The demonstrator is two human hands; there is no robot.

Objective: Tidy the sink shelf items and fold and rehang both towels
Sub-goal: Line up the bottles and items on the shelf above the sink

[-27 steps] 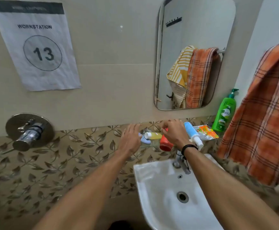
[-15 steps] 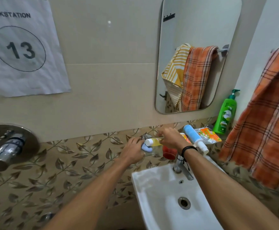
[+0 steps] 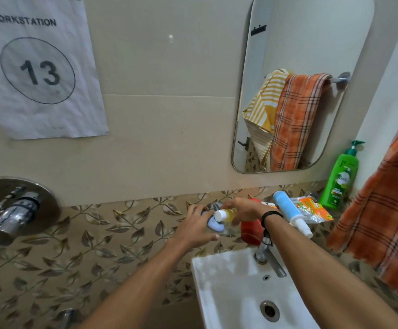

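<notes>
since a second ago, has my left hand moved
Yes. The left hand has slid a little right, toward the tap, and its fingers now curl over the blue item it was beside.

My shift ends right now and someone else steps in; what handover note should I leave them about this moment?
Left hand: grips the pale blue rounded object.
Right hand: pinches the small yellow bottle with a white cap beside it.
Above the white sink: red container, blue cylindrical bottle with white nozzle, orange-and-green packet; green pump bottle upright at right.
Done: nothing plainly finished.
Left: sort these items; fold and rehang the orange checked towel and the yellow striped towel, seen only in the wall mirror.
</notes>
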